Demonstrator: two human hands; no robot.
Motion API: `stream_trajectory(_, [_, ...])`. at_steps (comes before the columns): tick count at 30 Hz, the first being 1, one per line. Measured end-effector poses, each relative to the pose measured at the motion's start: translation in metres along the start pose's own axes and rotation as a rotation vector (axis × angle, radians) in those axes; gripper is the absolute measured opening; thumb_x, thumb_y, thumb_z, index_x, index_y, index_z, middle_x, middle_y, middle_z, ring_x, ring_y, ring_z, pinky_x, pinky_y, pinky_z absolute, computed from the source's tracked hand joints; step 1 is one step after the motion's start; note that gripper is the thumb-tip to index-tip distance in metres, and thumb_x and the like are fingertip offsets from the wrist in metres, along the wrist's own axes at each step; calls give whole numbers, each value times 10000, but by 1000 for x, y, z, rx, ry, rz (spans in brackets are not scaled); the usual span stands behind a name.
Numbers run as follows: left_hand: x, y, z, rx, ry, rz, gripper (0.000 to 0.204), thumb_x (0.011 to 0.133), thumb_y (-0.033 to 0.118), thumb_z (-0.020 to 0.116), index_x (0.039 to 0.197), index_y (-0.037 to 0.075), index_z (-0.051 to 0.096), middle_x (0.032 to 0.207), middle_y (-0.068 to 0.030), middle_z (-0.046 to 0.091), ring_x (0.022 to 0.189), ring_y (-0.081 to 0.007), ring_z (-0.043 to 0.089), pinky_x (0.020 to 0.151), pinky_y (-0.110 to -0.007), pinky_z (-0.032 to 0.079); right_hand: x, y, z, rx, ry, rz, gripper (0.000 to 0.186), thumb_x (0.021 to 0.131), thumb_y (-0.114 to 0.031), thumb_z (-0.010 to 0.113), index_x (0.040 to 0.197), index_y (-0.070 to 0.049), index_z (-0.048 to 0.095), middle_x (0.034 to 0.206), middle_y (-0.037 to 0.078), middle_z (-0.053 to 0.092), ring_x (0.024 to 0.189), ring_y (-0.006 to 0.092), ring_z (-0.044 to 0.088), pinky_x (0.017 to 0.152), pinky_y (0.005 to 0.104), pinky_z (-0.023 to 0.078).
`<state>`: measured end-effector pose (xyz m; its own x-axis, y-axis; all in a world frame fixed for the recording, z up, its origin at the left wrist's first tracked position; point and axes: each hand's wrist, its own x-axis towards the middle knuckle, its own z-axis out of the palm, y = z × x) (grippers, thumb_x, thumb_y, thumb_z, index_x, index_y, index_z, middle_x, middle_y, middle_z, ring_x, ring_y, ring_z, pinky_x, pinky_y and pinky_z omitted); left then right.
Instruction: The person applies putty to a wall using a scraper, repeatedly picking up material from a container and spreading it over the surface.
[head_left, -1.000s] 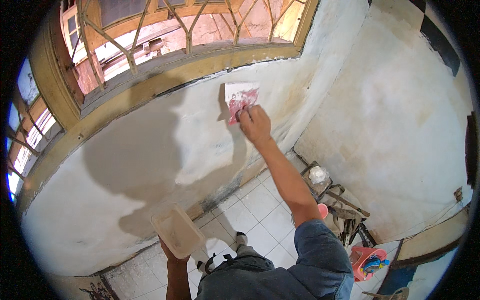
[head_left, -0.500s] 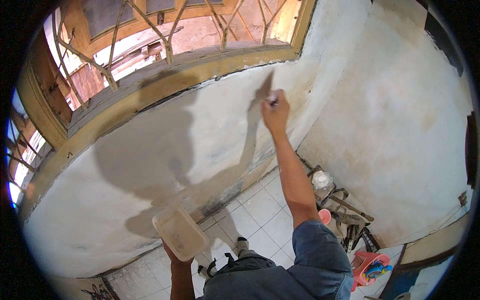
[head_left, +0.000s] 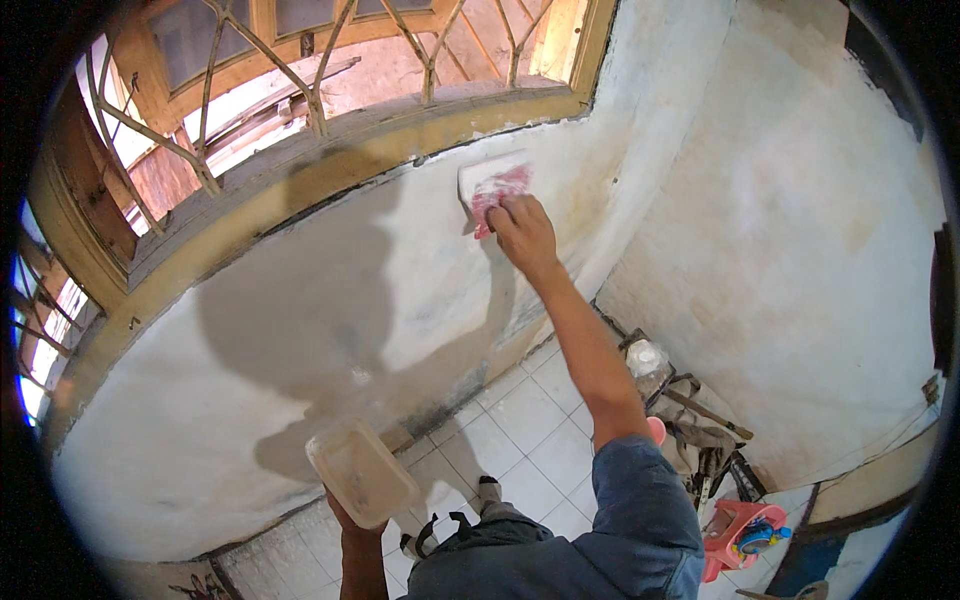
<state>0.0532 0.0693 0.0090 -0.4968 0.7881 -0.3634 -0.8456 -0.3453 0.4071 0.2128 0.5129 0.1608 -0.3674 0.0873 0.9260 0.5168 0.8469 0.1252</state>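
My right hand [head_left: 522, 232] grips a flat red scraper [head_left: 502, 182] smeared with white paste, held at the pale wall [head_left: 420, 290] below the yellow window frame [head_left: 590, 50]. The scraper's face is slightly blurred. Low at the centre-left, my left hand [head_left: 343, 510], mostly hidden, holds a beige plastic tray [head_left: 362, 470] by its underside. A faint residue shows inside the tray. My shadow falls on the wall between the two hands.
A barred window [head_left: 315, 95] runs across the top. A second wall [head_left: 790, 260] meets this one at right. Below stand a white bag [head_left: 646, 358], a pink cup [head_left: 656, 430], piled tools and cloth [head_left: 690, 435], and a pink stool [head_left: 728, 530] bearing a blue item, on white floor tiles [head_left: 525, 440].
My right hand and scraper moved right and up half a second ago, the blade tilted edge-on; now they are back down-left, the blade facing up flat again. The left hand with the tray barely moved.
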Motion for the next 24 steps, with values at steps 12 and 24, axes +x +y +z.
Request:
stream_trajectory(12, [-5,5,-1,-20,3,46,545,971,534,406,1351,152,484,1222,-52,611,1051,-262,640,847,-459,572,1,61,-35,237,107,790,123,752,-51,599,870,-16,584,689,124,538,575,271,533,561,361,450])
stream_trajectory(24, [1,4,-26,-9,-112,41,693,897,600,501,1411,142,419,1318,-110,557,1152,-329,588,934,-524,521,-8,-88,-28,358,-170,-110,300,653,-91,729,905,-84,565,916,135,584,855,301,603,690,402,510])
